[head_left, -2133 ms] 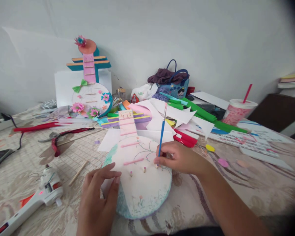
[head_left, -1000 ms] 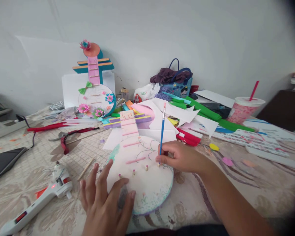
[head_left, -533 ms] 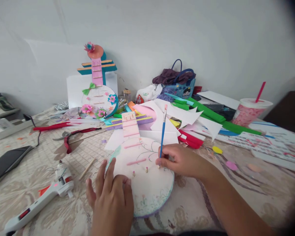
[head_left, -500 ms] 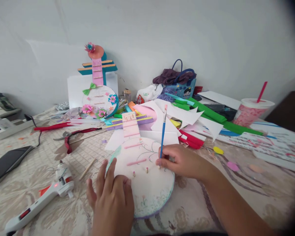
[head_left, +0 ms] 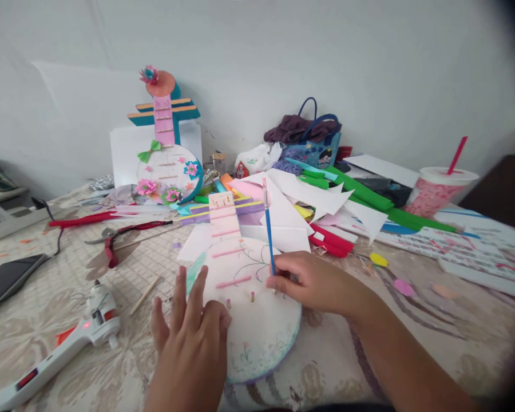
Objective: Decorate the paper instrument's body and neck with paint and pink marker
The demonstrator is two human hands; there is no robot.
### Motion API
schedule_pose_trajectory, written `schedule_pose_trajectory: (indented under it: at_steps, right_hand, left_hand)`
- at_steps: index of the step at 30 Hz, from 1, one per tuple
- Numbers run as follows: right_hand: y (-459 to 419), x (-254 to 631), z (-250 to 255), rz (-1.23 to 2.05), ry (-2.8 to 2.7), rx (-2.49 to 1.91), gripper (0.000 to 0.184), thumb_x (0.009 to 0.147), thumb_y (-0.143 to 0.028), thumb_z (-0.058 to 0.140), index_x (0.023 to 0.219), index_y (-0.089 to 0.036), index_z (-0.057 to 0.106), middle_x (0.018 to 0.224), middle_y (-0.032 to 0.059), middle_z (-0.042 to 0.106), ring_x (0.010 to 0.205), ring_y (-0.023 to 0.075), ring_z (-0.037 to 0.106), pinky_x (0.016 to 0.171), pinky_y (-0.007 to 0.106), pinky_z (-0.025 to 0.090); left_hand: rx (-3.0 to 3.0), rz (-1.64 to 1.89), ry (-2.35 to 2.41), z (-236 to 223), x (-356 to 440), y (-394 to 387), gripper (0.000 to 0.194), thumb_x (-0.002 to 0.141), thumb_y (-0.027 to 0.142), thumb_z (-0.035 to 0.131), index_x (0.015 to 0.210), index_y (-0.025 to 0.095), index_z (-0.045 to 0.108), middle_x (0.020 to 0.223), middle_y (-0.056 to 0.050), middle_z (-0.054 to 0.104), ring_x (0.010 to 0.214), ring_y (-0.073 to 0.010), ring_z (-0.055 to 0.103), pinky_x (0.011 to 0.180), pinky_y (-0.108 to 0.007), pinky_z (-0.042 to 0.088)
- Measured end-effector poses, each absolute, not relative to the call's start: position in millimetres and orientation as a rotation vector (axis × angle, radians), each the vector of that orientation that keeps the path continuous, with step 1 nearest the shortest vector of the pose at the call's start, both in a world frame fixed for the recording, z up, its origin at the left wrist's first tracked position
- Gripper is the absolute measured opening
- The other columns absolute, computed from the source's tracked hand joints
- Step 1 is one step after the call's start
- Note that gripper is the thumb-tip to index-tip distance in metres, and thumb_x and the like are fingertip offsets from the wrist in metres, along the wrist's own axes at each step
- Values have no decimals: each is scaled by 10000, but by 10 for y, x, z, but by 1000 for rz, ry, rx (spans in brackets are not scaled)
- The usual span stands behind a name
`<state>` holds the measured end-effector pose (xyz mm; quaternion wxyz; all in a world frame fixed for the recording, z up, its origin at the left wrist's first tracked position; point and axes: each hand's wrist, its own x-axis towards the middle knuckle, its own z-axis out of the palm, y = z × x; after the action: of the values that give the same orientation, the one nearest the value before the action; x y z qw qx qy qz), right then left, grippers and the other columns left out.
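1. 1 view, head cam: R hand (head_left: pixel 315 283) fingers pinched on brush (head_left: pixel 269 232), bristles up, long axis near vert.
2. Grip sits over white disc (head_left: pixel 264 329), R side, well apart from L.
3. L hand (head_left: pixel 197 337) at disc's L edge, fingers spread, hold unclear.

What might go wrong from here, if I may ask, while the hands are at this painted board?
The right hand holds the brush close to the small pegs, so a slip might knock one loose. The left hand lies over the painted board and could smudge any wet paint; wetness cannot be told. The glue gun lies on the tablecloth with a red light lit, so it may be hot and burn the left hand, the nearer one.
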<state>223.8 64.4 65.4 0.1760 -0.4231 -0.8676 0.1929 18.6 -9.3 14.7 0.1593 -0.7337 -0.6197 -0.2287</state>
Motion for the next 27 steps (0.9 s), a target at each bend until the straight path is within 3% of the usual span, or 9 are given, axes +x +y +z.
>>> schedule_pose_trajectory:
  at_steps: [4,11,16,21,27]
  right_hand:
    - [643,2235,661,552,-2466,-1203,310,877,-364,468,641,-168,420,642,-16,471,588,98,422,528,226,271]
    - [657,2243,658,569,-2461,-1197,300,878,-361,467,648,-170,440,652,-6,481,597,109,432,531,234,274]
    - [649,2242,661,558,-2475,-1185,283,878,-354,470,664,-169,461,669,2,496,617,117,444,544,238,281]
    - [642,2241,673,569,-2459,-1197,288,872,-357,476,655,-169,442,662,-6,488,602,108,432,533,229,271]
    - [651,2236,665,568,-2470,-1215,283,875,-353,470,661,-169,454,660,-5,488,600,110,433,535,232,274]
  left_hand:
    - [-2108,-690,-1756,206,111,-116,282,875,269,373,727,192,599,1360,-134,415,1389,-298,89,1044,-621,109]
    - [-2095,-626,-1738,213,114,-116,200,854,207,404,751,181,574,1348,-163,385,1365,-372,123,983,-671,192]
    - [-2084,-580,-1739,195,91,-54,209,845,182,399,703,185,552,1346,-125,432,1344,-386,176,959,-685,227]
    - [-2117,-594,-1705,164,83,-1,219,834,150,377,681,200,526,1262,-64,542,1303,-341,283,965,-630,263]
    - [-2157,-639,-1763,133,136,-14,266,847,110,336,675,204,516,1214,-39,569,1279,-268,336,985,-557,264]
